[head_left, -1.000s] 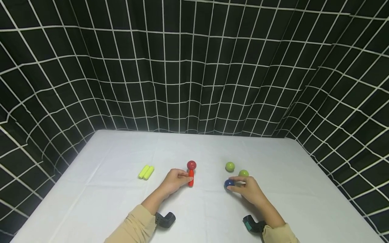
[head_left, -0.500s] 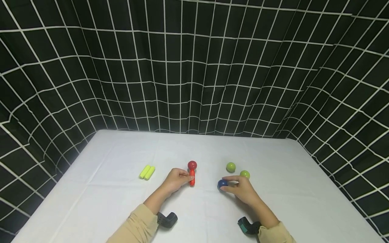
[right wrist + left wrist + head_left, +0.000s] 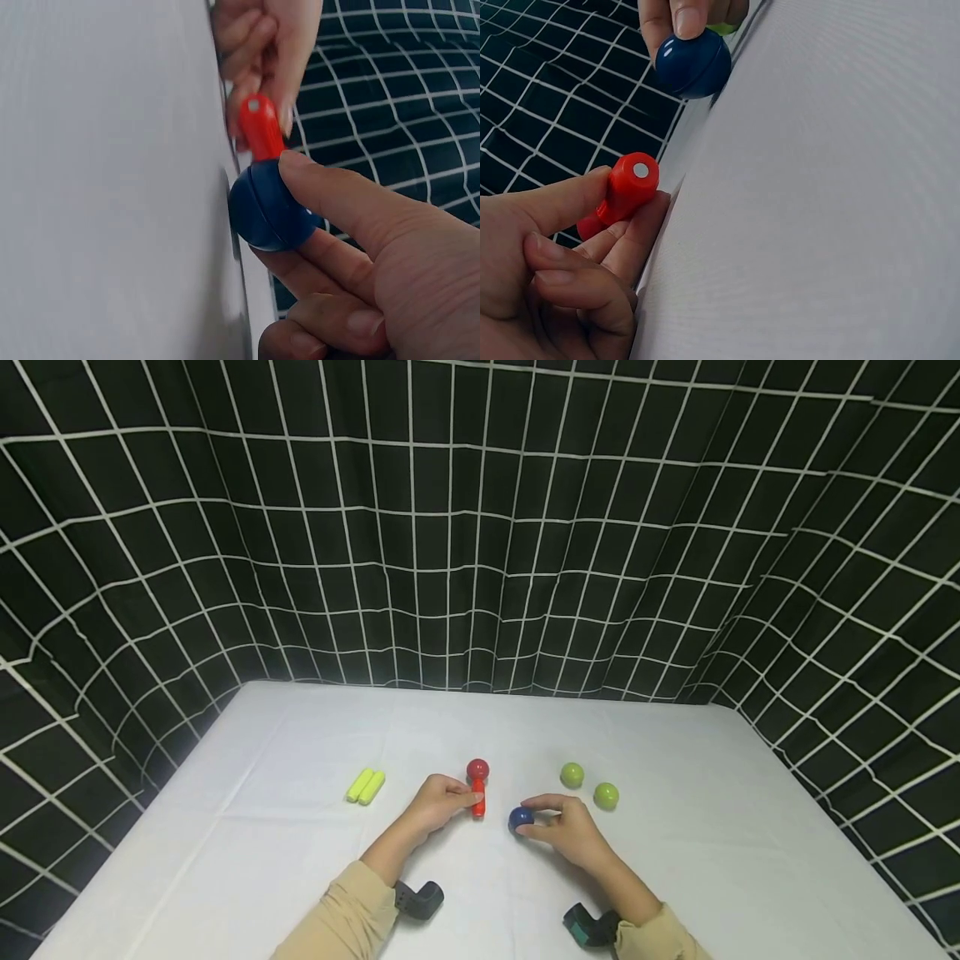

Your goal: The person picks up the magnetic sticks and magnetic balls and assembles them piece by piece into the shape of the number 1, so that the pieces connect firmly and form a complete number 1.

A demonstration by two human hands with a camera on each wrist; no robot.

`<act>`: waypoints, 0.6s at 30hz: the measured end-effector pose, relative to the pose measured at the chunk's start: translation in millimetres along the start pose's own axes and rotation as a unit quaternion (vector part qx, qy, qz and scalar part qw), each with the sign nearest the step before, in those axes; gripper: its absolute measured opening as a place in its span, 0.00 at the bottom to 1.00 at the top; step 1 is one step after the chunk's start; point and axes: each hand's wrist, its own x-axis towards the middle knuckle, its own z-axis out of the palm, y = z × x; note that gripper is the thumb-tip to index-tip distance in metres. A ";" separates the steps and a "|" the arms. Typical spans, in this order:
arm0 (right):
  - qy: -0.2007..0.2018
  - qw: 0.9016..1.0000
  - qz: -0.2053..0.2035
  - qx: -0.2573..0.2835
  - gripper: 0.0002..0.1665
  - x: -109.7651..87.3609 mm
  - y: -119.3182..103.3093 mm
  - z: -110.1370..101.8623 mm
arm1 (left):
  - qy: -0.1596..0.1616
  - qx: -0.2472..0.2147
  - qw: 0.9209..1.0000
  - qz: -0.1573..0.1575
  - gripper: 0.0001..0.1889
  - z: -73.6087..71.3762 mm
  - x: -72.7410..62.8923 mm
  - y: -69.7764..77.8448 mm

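Note:
My left hand point(image 3: 435, 806) pinches a red rod point(image 3: 478, 810) between thumb and fingers near the middle of the table. A red ball point(image 3: 477, 769) sits at the rod's far end. The left wrist view shows a pale round spot on the near end of the rod point(image 3: 632, 184). To the right, my right hand point(image 3: 570, 833) grips a glossy blue ball point(image 3: 519, 822) with thumb and fingers. A seam line runs round the blue ball point(image 3: 262, 206) in the right wrist view. In the head view a small gap lies between ball and rod.
Two lime-green balls point(image 3: 572, 775) lie beyond and right of my right hand. On the left, two yellow rods point(image 3: 372, 787) rest side by side. White cloth covers the table point(image 3: 277, 843), with a black grid-patterned curtain point(image 3: 450, 568) around the far side and flanks.
My right hand has slid left with the blue ball, closer to the red rod, uncovering the nearer green ball. My left hand keeps its hold on the rod, nearly still.

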 end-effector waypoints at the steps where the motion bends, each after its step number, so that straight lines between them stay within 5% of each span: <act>1: -0.003 1.000 -0.003 0.003 0.22 -0.1 -0.7 2.3 | -0.002 0.000 1.000 -0.001 0.11 -0.1 -0.1 0.2; 18: -0.052 0.997 -0.041 0.044 0.23 -2.1 -16.4 27.7 | -0.015 -0.011 1.000 -0.011 0.12 -2.3 -0.5 0.5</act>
